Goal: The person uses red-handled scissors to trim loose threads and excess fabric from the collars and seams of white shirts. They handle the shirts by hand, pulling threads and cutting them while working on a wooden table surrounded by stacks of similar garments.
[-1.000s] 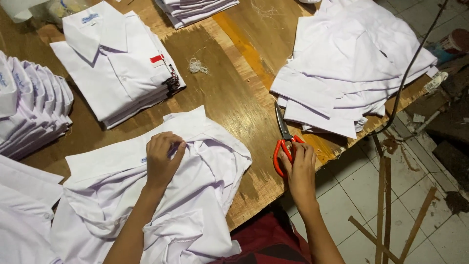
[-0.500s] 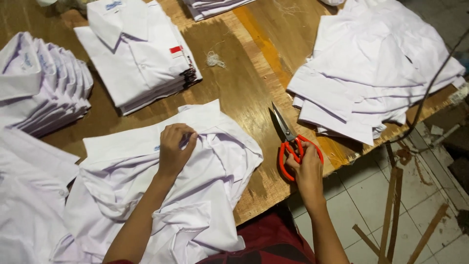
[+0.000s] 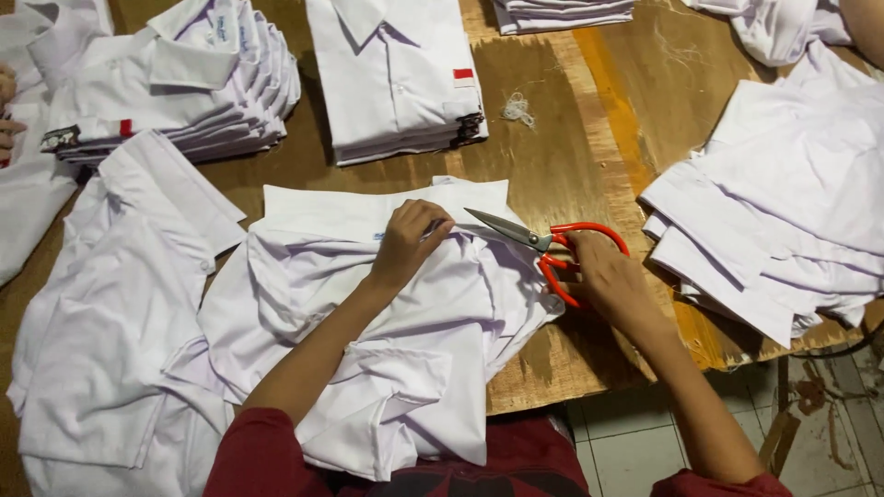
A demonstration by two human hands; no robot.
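The scissors (image 3: 543, 247) lie at frame centre-right, held in the right hand (image 3: 603, 281). Their long axis runs nearly level across the frame; the closed steel blades point toward the left, tips at the shirt collar, and the red loop handles sit at the right. The right hand's grip is clenched through the red loops.

The left hand (image 3: 410, 241) rests at frame centre with its grip pinched on the cloth of the white shirt (image 3: 387, 313), just beside the blade tips. The shirt is plain white and rumpled, with its collar band laid flat toward the top of the frame.

The wooden surface (image 3: 571, 156) shows bare room above the scissors, up to a small tuft of thread (image 3: 518, 109). A stack of folded white shirts (image 3: 396, 78) stands at upper centre, and loose white fabric pieces (image 3: 783, 202) fill the right side. The near edge of the surface runs just below the right hand, with tiled floor (image 3: 635, 451) beyond.
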